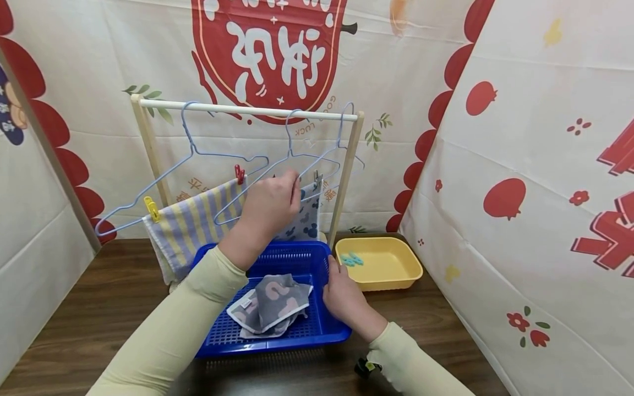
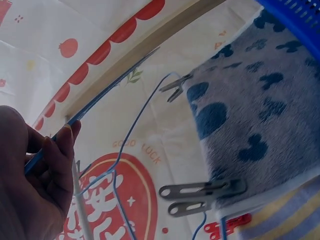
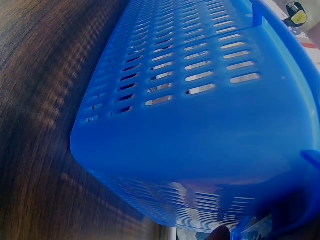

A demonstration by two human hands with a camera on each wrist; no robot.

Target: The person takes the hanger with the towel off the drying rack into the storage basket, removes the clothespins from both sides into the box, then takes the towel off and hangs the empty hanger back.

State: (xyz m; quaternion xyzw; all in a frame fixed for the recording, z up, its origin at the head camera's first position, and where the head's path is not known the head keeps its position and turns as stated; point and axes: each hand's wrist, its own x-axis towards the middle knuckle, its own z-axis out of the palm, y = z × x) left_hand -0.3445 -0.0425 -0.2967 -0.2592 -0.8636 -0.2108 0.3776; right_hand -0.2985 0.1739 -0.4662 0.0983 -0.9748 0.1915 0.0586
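My left hand (image 1: 269,203) is raised in front of the rack and pinches the wire of a light blue hanger (image 2: 102,96) between thumb and fingers. Behind that hand hangs a grey cloth with dark blue shapes (image 2: 240,110), held by grey clothespins (image 2: 200,192). My right hand (image 1: 346,294) grips the right rim of a blue plastic basket (image 1: 277,345); the right wrist view shows mostly the basket's slotted outer side. Inside the basket lies a crumpled grey and pink cloth (image 1: 283,300) with white edging.
A rack with a white bar (image 1: 238,110) carries several blue hangers. A striped towel (image 1: 203,217) hangs at left from a yellow clothespin (image 1: 152,209) and a red one (image 1: 240,174). Right of the basket stands a yellow tray (image 1: 391,261) with turquoise clothespins (image 1: 353,259).
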